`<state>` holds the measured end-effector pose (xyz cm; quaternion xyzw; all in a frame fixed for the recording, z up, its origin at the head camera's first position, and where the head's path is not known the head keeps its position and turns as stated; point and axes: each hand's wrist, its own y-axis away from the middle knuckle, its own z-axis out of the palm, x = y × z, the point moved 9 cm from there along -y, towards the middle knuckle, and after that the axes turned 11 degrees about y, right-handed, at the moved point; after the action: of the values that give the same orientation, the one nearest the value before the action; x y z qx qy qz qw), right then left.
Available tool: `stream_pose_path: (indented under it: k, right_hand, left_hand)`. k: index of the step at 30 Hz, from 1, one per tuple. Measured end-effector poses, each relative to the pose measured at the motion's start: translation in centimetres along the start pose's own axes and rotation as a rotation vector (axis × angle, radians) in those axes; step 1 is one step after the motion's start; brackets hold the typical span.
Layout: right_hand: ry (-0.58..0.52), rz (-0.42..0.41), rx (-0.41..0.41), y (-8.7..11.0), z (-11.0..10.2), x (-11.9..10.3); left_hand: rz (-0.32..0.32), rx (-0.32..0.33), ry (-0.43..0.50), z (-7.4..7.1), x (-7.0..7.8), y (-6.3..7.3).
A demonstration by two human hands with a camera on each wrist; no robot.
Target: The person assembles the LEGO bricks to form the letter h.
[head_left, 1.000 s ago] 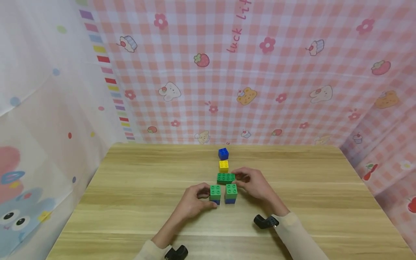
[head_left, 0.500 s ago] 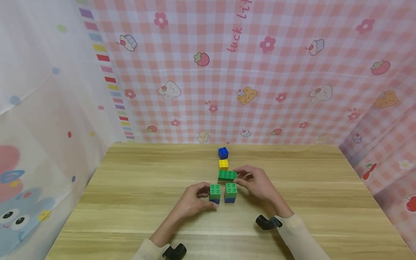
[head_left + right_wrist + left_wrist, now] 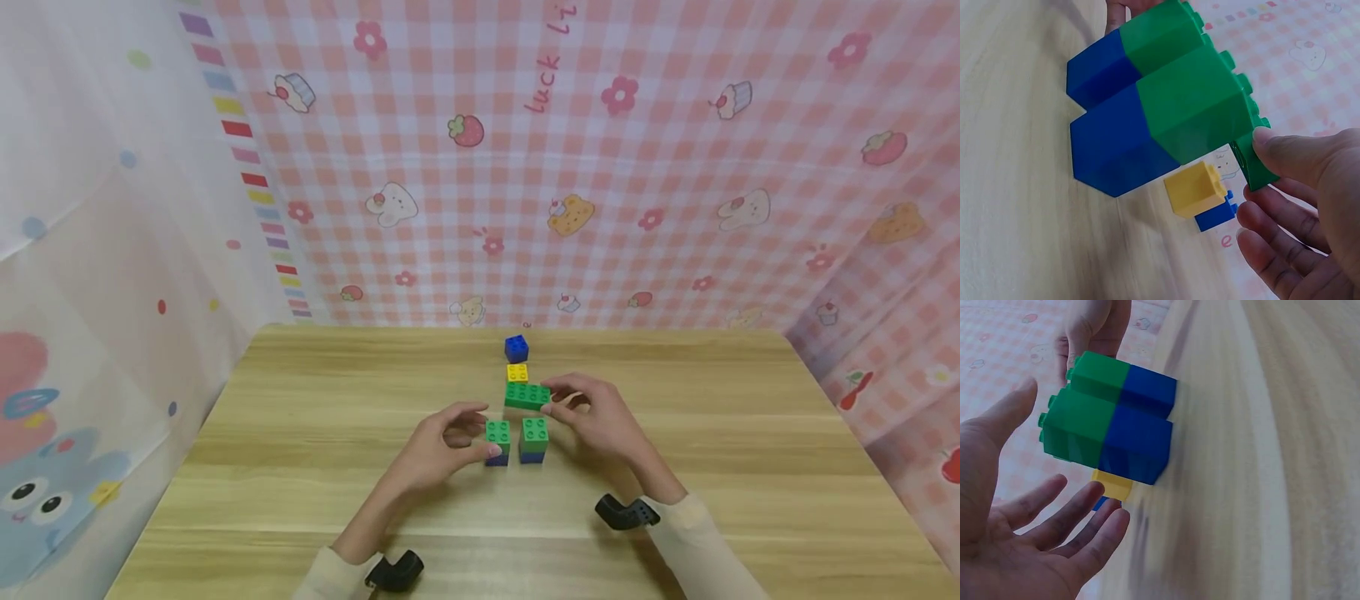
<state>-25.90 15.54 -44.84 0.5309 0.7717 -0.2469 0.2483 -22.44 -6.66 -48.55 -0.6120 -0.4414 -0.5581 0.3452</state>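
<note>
My right hand (image 3: 596, 421) pinches one end of a long dark-green toy brick (image 3: 527, 397) between thumb and fingers. In the right wrist view that brick (image 3: 1252, 164) is raised off the table, largely hidden behind the nearer stack. Two stacks stand side by side closer to me, each a light-green brick on a blue one: a left stack (image 3: 497, 435) and a right stack (image 3: 534, 439). My left hand (image 3: 435, 450) is beside the left stack. In the left wrist view its fingers (image 3: 1060, 519) are spread and apart from the bricks.
Behind the long brick stand a yellow brick (image 3: 517, 372) and, farther back, a blue brick (image 3: 516, 348). The wooden table (image 3: 300, 467) reaches back to a pink checked curtain (image 3: 450, 208). A white curtain (image 3: 112, 250) hangs at the left.
My right hand has lifted the long green brick and moved it slightly back and right. My left hand's fingers have spread and come away from the left stack.
</note>
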Motion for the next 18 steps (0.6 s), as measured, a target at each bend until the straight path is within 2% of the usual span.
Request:
stream_pose_path:
  k: [4,12,18]
  right_hand:
    - [0.012,-0.012,0.008,0.2,-0.3,-0.5]
    - [0.020,-0.047,0.026,0.6,-0.9,-1.9]
    - [0.031,-0.071,0.023,0.9,-1.2,-3.3]
  left_hand:
    - [0.015,0.033,0.018,-0.4,0.6,0.0]
    - [0.085,0.114,0.058,-0.8,2.2,-0.2]
    - [0.128,0.144,0.075,-0.8,3.1,-0.3]
